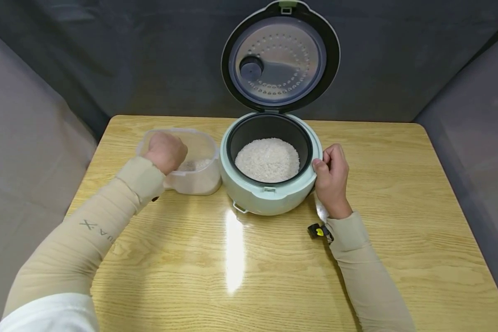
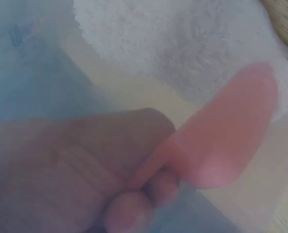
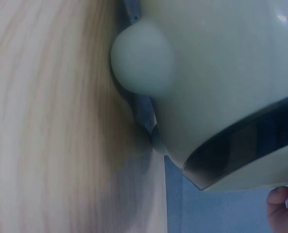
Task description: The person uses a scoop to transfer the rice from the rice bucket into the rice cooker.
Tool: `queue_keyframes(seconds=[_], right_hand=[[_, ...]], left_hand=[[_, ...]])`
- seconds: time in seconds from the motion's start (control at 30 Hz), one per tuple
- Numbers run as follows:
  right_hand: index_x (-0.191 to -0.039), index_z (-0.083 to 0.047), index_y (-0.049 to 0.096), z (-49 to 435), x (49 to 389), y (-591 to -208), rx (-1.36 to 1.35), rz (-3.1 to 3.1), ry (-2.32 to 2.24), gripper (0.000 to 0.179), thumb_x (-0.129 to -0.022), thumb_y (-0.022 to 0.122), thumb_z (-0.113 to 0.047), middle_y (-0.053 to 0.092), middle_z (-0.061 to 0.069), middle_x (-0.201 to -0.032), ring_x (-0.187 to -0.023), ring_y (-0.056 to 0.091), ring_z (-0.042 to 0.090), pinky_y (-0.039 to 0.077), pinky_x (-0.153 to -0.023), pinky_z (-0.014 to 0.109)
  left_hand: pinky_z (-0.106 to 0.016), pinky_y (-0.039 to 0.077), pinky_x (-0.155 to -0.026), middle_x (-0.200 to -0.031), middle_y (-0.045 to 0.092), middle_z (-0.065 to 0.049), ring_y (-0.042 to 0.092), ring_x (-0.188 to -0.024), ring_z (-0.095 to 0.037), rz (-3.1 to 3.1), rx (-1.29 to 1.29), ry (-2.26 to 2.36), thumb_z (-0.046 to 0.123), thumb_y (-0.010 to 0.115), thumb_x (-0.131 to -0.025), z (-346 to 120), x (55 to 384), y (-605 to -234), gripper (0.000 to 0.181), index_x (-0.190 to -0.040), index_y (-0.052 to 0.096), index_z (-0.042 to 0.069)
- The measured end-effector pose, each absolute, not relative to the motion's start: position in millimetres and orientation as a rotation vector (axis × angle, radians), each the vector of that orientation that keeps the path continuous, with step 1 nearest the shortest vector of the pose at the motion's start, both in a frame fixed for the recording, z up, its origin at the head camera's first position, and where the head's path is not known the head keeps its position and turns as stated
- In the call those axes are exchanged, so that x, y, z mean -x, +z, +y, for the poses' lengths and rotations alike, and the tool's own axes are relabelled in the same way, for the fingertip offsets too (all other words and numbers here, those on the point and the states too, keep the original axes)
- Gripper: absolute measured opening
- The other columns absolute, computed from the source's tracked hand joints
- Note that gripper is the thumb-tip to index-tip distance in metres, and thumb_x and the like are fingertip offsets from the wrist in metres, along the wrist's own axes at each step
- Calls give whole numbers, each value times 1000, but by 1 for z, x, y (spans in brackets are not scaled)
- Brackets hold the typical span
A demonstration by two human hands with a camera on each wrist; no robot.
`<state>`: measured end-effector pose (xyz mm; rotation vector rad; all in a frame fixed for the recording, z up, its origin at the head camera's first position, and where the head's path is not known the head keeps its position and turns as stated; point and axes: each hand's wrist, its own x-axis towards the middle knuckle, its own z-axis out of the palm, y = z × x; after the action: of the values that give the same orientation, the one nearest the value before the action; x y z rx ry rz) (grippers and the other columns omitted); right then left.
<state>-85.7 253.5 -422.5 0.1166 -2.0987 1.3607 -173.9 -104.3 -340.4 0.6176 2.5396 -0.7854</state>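
In the left wrist view, my left hand [image 2: 71, 165] pinches the thin handle of a pink scoop [image 2: 226, 131]. The scoop's bowl is over loose white rice [image 2: 134, 39]. From the head view, this left hand [image 1: 166, 152] is inside a clear plastic container [image 1: 199, 182], and the scoop is hidden. To the right stands a light green rice cooker [image 1: 269, 200] with its lid [image 1: 290, 64] up. Rice [image 1: 267, 159] lies heaped in its dark pot. My right hand [image 1: 333, 177] grips the cooker's right side, thumb near the rim.
The container stands close against the cooker's left side on a wooden table [image 1: 253, 276]. A dark curtain [image 1: 149, 60] hangs behind. Near my right wrist is a small black and yellow device [image 1: 318, 231].
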Motion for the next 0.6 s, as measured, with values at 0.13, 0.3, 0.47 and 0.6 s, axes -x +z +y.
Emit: queue_keyframes(seconds=[0.13,0.3,0.47,0.6], right_hand=[[-77,3,36,254,85,-422,-115,-2093,1357,29,-79,49,-24,32,-8,-77,-68,30,5,22,-64,25],[-77,3,37,254,85,-422,-107,-2088,1360,29,-78,49,-23,32,-8,-77,-68,30,4,22,-65,25],[-77,3,37,254,85,-422,-110,-2083,1369,29,-78,49,-23,32,-9,-77,-68,30,5,22,-65,25],[-77,3,37,254,85,-423,-110,-2085,1382,31,-79,50,-25,32,-8,-77,-68,31,5,23,-65,25]], left_hand=[[-27,29,-45,-61,42,-2,33,-54,-12,2534,-616,-786,-2,51,-94,-104,174,-340,32,-64,53,10],[-27,31,-45,-61,42,-2,35,-55,-12,2518,-616,-792,-1,53,-94,-103,176,-340,31,-66,56,10],[-28,35,-46,-65,48,-3,40,-57,-13,2513,-593,-780,0,51,-95,-102,176,-340,27,-72,61,9],[-28,35,-48,-70,53,-4,42,-59,-13,2496,-571,-790,2,51,-97,-103,176,-340,25,-78,64,9]])
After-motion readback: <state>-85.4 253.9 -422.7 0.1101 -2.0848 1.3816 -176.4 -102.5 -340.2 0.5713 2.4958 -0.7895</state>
